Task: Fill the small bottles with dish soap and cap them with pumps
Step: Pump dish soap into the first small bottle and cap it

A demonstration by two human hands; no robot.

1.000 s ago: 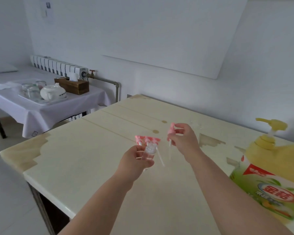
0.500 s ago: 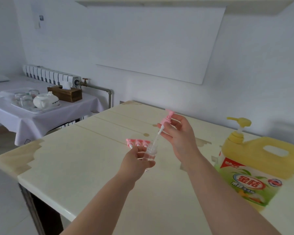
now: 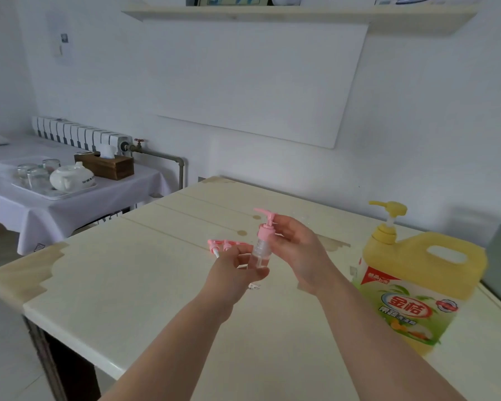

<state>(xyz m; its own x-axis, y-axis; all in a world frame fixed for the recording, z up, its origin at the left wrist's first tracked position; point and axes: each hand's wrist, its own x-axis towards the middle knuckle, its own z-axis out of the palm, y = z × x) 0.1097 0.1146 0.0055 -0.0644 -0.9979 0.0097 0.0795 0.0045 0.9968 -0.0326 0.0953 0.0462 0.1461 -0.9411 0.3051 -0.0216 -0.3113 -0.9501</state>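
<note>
- Head view: a small bottle (image 3: 259, 257) of clear plastic is held upright above the table (image 3: 128, 279) in the left hand (image 3: 235, 270), whose fingers are curled round its lower body. Whether soap is inside cannot be told, as the contents look clear.
- A pink pump (image 3: 265, 227) is seated on the bottle's neck with its nozzle pointing left, and its collar is pinched by the fingers of the right hand (image 3: 295, 247).
- The step in hand is judged to be the screwing-down of this pump.
- The bottle is best held vertical and gripped low, so that the collar is left free to be turned.
- The collar, not the nozzle head, should be turned. The thread should be caught squarely before any force is applied, or the cap may be cross-threaded.
- Tightening should be stopped once resistance is felt — thin plastic of this kind is likely to be stripped easily.
- Spare pumps (image 3: 223, 244) lie on the table just behind the left hand, and the dish soap jug (image 3: 411, 285) stands well to the right — handy, it is judged, for the next bottle.
</note>
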